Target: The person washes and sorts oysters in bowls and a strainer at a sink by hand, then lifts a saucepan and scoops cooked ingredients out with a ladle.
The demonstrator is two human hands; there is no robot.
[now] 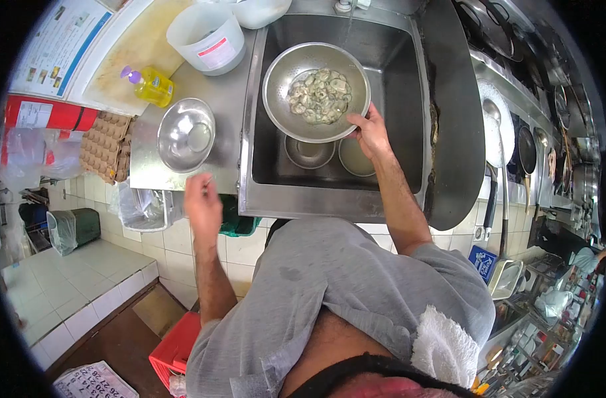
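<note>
My right hand (370, 132) grips the rim of a large metal bowl (280, 85), thumb over the edge. Inside lies a heap of pale grey-green shucked oysters (321, 96). The bowl is held over the sink (399, 73), partly covering two round metal containers on its floor. My left hand (203, 201) hovers in front of the counter's edge, just below a smaller shiny metal bowl (185, 129). Its fingers look bent but are blurred, so whether they hold anything is unclear.
A thin stream of water runs from the tap (351, 5) at the back of the sink. Left of the sink stand a white plastic tub (213, 46) and a yellow soap bottle (154, 87). Egg trays (105, 146) sit at the left; pans and a ladle lie right.
</note>
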